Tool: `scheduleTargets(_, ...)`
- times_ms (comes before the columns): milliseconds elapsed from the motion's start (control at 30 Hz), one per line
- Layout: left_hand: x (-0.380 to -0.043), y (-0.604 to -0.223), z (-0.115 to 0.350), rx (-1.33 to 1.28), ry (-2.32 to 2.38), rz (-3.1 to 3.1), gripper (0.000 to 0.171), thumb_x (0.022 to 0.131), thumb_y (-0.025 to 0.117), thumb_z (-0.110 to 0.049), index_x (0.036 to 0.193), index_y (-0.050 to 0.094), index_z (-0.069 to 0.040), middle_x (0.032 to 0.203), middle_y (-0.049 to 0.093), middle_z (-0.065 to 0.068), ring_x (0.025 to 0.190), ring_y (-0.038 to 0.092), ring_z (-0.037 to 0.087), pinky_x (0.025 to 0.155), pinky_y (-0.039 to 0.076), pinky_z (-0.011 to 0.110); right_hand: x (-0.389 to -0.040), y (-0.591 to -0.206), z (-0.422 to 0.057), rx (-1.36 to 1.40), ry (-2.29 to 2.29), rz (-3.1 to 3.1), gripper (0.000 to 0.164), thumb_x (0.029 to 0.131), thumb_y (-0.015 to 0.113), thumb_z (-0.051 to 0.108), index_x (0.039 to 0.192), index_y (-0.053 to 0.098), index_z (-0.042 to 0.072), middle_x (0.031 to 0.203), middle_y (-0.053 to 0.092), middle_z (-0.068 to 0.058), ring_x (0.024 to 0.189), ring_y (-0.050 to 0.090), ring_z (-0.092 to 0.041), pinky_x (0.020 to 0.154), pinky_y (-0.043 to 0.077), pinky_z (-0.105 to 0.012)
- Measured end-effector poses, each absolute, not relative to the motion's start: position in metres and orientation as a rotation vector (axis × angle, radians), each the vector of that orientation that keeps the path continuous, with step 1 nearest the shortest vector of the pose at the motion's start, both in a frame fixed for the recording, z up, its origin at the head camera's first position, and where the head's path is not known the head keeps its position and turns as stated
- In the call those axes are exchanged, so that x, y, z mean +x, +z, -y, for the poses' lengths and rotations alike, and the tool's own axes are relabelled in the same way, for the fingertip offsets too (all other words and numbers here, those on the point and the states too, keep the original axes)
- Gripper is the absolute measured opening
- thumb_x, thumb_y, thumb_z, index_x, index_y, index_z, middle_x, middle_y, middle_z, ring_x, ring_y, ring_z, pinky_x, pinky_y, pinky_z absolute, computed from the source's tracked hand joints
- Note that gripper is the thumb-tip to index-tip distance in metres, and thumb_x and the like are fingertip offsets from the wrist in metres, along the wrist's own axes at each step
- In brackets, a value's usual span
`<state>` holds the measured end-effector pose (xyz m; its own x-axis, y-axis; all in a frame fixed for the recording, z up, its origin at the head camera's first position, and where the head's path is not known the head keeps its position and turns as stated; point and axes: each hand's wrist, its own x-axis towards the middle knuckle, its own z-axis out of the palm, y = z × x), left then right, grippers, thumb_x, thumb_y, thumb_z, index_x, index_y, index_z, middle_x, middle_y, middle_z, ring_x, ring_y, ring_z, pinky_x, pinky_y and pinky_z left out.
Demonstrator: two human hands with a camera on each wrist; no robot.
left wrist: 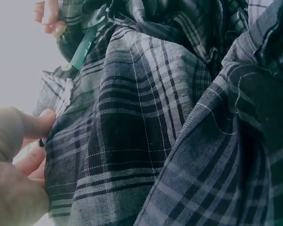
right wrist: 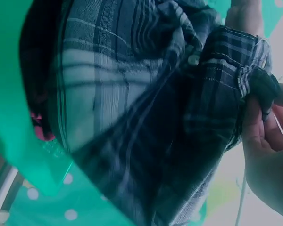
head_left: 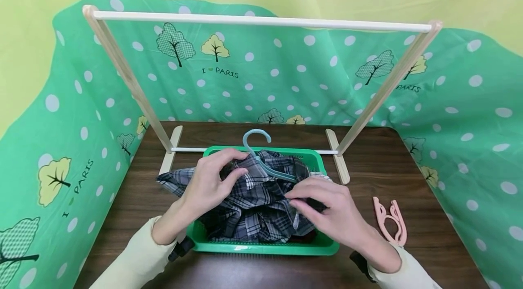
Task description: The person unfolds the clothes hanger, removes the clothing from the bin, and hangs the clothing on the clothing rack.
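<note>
A dark plaid shirt [head_left: 253, 203] lies bunched in a green plastic basket [head_left: 261, 247] on the table, with a teal hanger [head_left: 261, 153] lying on top of it, hook pointing to the far side. My left hand [head_left: 212, 180] grips the shirt's cloth near the hanger, fingers curled on the fabric [left wrist: 127, 141]. My right hand [head_left: 323, 207] pinches a fold of the shirt at the basket's right side; the right wrist view shows the fingers [right wrist: 266, 127] holding a buttoned edge [right wrist: 226, 80].
A wooden clothes rail [head_left: 261, 20] stands behind the basket with feet on the dark table [head_left: 408, 175]. A pink folded hanger [head_left: 391, 221] lies on the table at the right. Green dotted cloth walls enclose the three sides.
</note>
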<state>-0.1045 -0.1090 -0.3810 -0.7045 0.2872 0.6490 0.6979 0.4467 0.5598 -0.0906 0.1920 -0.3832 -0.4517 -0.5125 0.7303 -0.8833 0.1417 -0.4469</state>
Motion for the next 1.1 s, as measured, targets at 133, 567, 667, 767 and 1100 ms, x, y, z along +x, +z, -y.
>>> scheduleTargets(133, -0.103, -0.382, 0.110, -0.827, -1.181, 2.216, 0.032, 0.092, 0.087, 0.005, 0.122, 0.078, -0.002, 0.118, 0.081, 0.011, 0.110, 0.079, 0.030, 0.093, 0.064, 0.049, -0.091, -0.383, -0.186, 1.471, 1.105, 2.044, 0.019, 0.114, 0.066, 0.018, 0.119, 0.082, 0.011, 0.109, 0.078, -0.002, 0.097, 0.072, -0.017, 0.088, 0.057, -0.023)
scheduleTargets(567, -0.104, -0.385, 0.115, -0.834, -1.186, 2.149, 0.034, 0.088, 0.088, 0.009, 0.119, 0.078, -0.003, 0.116, 0.081, 0.010, 0.111, 0.078, 0.030, 0.094, 0.064, 0.048, -0.103, -0.384, -0.195, 0.966, 1.076, 2.104, 0.051, 0.106, 0.078, 0.040, 0.143, 0.073, 0.005, 0.127, 0.063, -0.023, 0.105, 0.062, -0.028, 0.088, 0.050, -0.034)
scheduleTargets(667, -0.104, -0.385, 0.115, -0.839, -1.185, 2.145, 0.035, 0.088, 0.088, 0.009, 0.118, 0.078, -0.003, 0.116, 0.081, 0.009, 0.110, 0.078, 0.030, 0.094, 0.064, 0.048, -0.102, -0.383, -0.200, 0.804, 0.961, 2.345, 0.059, 0.098, 0.089, 0.031, 0.151, 0.069, 0.013, 0.136, 0.070, -0.016, 0.124, 0.063, -0.034, 0.101, 0.049, -0.046)
scheduleTargets(767, -0.104, -0.385, 0.114, -0.854, -1.191, 2.144, 0.035, 0.087, 0.088, 0.010, 0.118, 0.078, -0.003, 0.115, 0.081, 0.009, 0.109, 0.078, 0.029, 0.092, 0.064, 0.047, -0.102, -0.385, -0.200, 0.817, 0.927, 2.434, 0.067, 0.086, 0.095, 0.009, 0.149, 0.071, 0.012, 0.132, 0.077, -0.012, 0.122, 0.069, -0.035, 0.101, 0.052, -0.052)
scheduleTargets(1100, -0.103, -0.384, 0.105, -0.912, -1.250, 2.103, 0.034, 0.087, 0.087, 0.012, 0.116, 0.078, -0.003, 0.113, 0.080, 0.010, 0.105, 0.078, 0.028, 0.091, 0.065, 0.041, -0.105, -0.378, -0.186, 1.031, 0.946, 2.283, 0.062, 0.084, 0.088, -0.013, 0.140, 0.078, 0.011, 0.130, 0.080, -0.005, 0.116, 0.078, -0.027, 0.100, 0.057, -0.021)
